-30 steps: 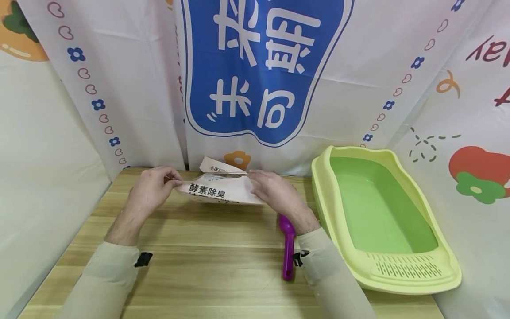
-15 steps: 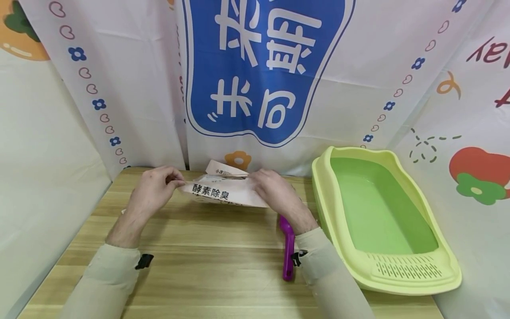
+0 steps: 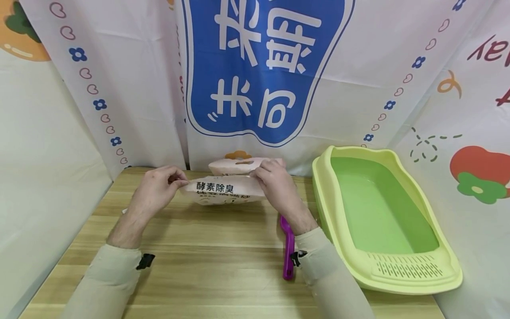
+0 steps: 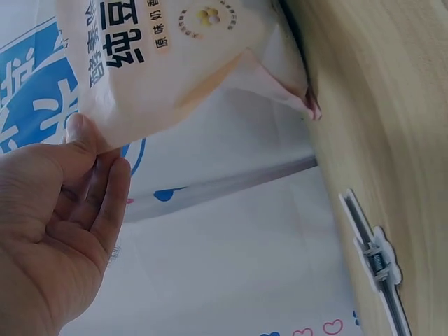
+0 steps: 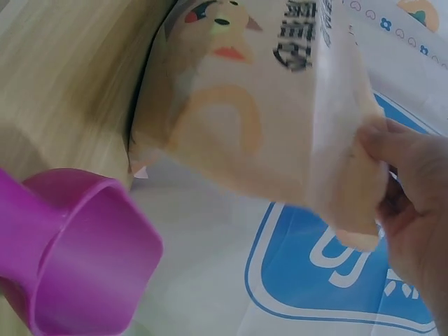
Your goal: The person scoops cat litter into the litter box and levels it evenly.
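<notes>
Pinched at both ends

Pinching a pale-pink printed plastic bag [image 3: 227, 192] by its left corner with left grip [image 3: 160, 187], right end with right grip [image 3: 276, 186]. Holding it on the wood-grain table's far side [image 3: 207, 257], left of a yellow-green plastic tray [image 3: 336, 212] (beyond a purple plastic scoop [image 3: 288, 250]).

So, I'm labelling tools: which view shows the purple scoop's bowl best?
The right wrist view: the bowl appears large and unobstructed, slightly cropped below. The head view shows mainly the handle, the bowl largely behind the right hand; the left wrist view shows none.
</notes>
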Available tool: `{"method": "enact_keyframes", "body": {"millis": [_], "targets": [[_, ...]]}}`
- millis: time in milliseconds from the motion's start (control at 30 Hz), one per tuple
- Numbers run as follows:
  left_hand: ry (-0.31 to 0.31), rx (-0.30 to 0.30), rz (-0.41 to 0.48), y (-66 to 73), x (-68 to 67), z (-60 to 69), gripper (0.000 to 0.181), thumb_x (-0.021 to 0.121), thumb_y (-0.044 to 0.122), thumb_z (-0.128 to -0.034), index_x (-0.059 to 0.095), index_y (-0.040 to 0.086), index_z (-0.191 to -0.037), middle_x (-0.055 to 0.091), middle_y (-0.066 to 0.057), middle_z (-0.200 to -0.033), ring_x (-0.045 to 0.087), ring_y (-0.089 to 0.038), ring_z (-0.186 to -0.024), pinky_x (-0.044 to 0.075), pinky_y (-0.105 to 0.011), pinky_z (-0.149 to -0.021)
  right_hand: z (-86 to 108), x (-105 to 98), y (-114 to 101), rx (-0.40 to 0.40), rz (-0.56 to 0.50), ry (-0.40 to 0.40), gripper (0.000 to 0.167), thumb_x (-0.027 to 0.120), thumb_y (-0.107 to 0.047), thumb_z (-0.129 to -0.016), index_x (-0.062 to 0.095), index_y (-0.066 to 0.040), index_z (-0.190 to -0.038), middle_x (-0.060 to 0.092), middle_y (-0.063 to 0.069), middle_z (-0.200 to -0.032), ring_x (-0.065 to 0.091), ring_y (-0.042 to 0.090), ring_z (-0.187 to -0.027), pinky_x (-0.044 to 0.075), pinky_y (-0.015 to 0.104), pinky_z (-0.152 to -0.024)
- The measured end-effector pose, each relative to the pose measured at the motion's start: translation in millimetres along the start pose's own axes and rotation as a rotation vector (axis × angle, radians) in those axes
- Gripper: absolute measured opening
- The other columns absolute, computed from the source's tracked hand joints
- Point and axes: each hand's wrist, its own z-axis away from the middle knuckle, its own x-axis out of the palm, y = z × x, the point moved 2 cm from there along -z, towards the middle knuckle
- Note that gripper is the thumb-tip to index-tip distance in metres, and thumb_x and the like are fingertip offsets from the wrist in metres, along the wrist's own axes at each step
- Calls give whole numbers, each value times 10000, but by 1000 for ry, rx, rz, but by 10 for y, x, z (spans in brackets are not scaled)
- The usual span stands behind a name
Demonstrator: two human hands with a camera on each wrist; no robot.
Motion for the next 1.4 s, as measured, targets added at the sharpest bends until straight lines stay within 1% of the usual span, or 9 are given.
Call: {"method": "enact_keyframes", "body": {"millis": [100,167,267,467,600,767,1033,1233,1400], "targets": [[-22,19,9,35,-18,-6,56,850,118,-1086,824,127,-1037,840,-108,-1084,790,-326,-983,615,-513,-878,-9,-57,-33,-46,68,83,54,836,-83,-1053,887,-98,-1056,821,45,-985,760,254,-951,632,401,-928],[-41,42,15,70,-35,-12,51,842,139,-1098,819,119,-1057,838,-115,-1088,802,-327,-998,647,-544,-894,-5,-81,-44,-56,94,126,60,844,-55,-1043,892,-91,-1047,824,41,-976,751,252,-927,645,383,-886],[-83,72,34,128,-49,-26,79,812,195,-1130,813,132,-1082,836,-96,-1081,815,-311,-1010,672,-564,-915,6,-91,-45,-66,112,156,75,858,-23,-1019,896,-84,-1041,833,37,-971,756,248,-927,655,371,-890],[-166,119,63,298,-46,-74,99,773,236,-1160,822,157,-1128,841,-47,-1091,820,-279,-1047,698,-559,-958,37,-89,-41,-88,146,139,56,858,-58,-1024,893,-96,-1046,840,20,-976,758,219,-929,656,344,-891],[-198,149,64,399,-28,-129,87,797,208,-1139,849,142,-1160,870,-60,-1138,830,-284,-1085,700,-565,-989,47,-92,-39,-106,153,134,57,852,-55,-1029,884,-102,-1034,849,21,-997,762,215,-939,656,343,-894],[-229,186,34,482,9,-203,83,806,185,-1127,868,135,-1149,884,-56,-1129,835,-257,-1053,696,-527,-952,63,-91,-25,-117,152,135,68,839,-59,-1039,892,-100,-1048,840,16,-982,762,219,-940,654,341,-889],[-256,218,3,535,36,-261,45,838,163,-1093,874,142,-1109,880,-49,-1083,824,-220,-984,699,-493,-907,70,-92,-26,-132,163,126,46,849,-75,-1022,886,-94,-1040,850,20,-999,766,209,-949,660,332,-903],[-276,239,13,560,39,-299,64,843,154,-1083,885,139,-1129,898,-68,-1132,850,-250,-1038,707,-523,-965,72,-86,-22,-139,148,134,58,838,-66,-1035,890,-90,-1041,850,29,-997,767,209,-944,661,341,-898],[-289,266,17,577,49,-318,73,852,129,-1069,889,119,-1131,908,-83,-1132,867,-267,-1035,714,-523,-967,75,-80,-16,-137,146,136,58,841,-63,-1035,891,-91,-1039,847,25,-990,769,207,-948,666,344,-901]]}}
